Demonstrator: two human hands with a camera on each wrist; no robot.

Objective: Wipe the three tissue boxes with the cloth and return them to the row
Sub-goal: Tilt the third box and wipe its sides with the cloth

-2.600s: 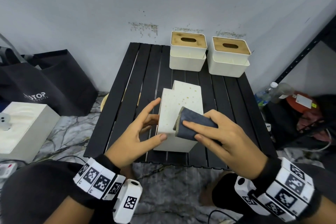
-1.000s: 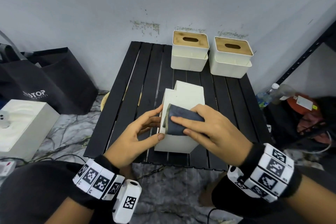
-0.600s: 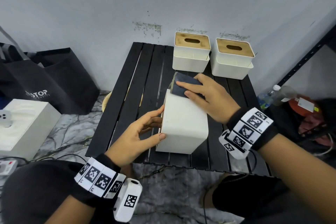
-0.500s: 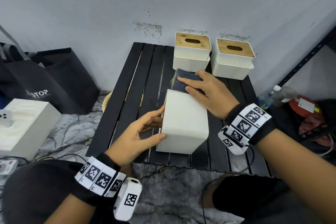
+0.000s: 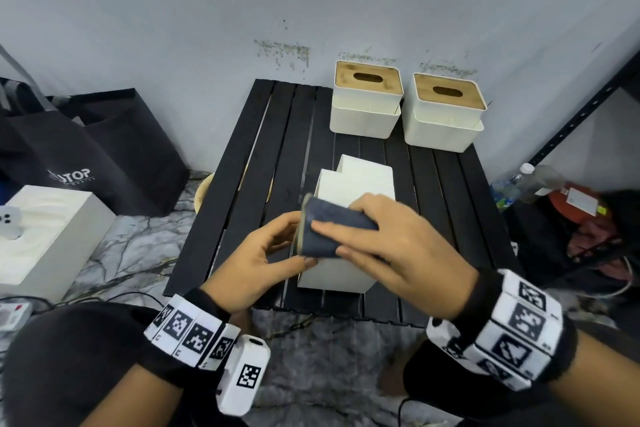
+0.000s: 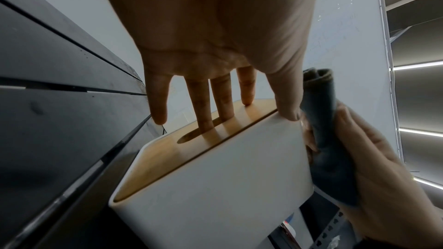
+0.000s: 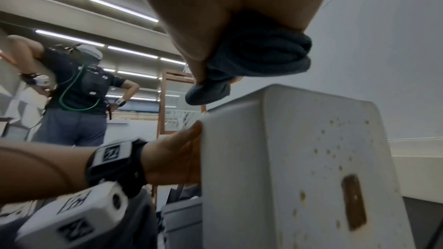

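Tipped tissue box [image 5: 349,184] being wiped on the slatted black table [image 5: 263,163].

Lying on its side at the table's near edge, wooden lid facing left, spotted base facing right. 2 more tissue boxes [image 5: 367,100] upright at the table's far edge, side by side. Left hand [image 5: 256,263] steadying the tipped box, straight fingers on the lid, thumb over the edge. Right hand [image 5: 398,246] gripping the folded dark cloth [image 5: 329,229], pressed against the box's upper face.

Lab — strip lights [image 7: 120,9], sensor-rigged person [image 7: 79,90]
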